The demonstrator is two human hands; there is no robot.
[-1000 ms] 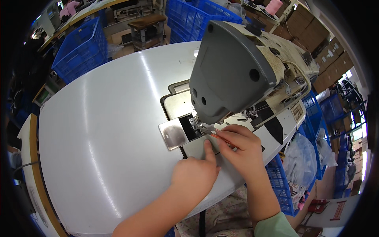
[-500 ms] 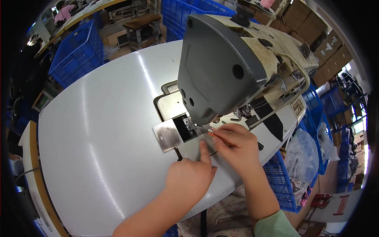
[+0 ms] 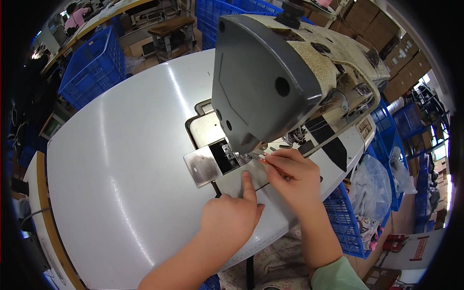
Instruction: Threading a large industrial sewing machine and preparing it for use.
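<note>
My left hand [image 3: 229,215] holds nothing. Its index finger stretches out with the tip on the metal bed plate [image 3: 232,185] of a sewing machine [image 3: 266,82], while the other fingers curl under. In the fingers of my right hand [image 3: 292,176] is a thin orange-handled metal tool [image 3: 265,159], whose exact kind I cannot make out. Its grey tip points left, just under the machine's head near the needle area. Left of that tip, a shiny slide plate [image 3: 203,166] is drawn aside from a dark opening [image 3: 222,158] with metal parts inside. The machine head hides part of the needle area.
The white tabletop [image 3: 106,179] spreads to the left. Blue crates [image 3: 94,65] stand beyond it, near a stool [image 3: 171,26]. To the right, another blue crate [image 3: 344,222] holds clear plastic bags [image 3: 369,186]. Cardboard boxes [image 3: 406,63] are stacked at the far right.
My right hand has shifted slightly right with the tool, and more of its grey tip shows. The left hand stays on the plate. The view itself has moved a little.
</note>
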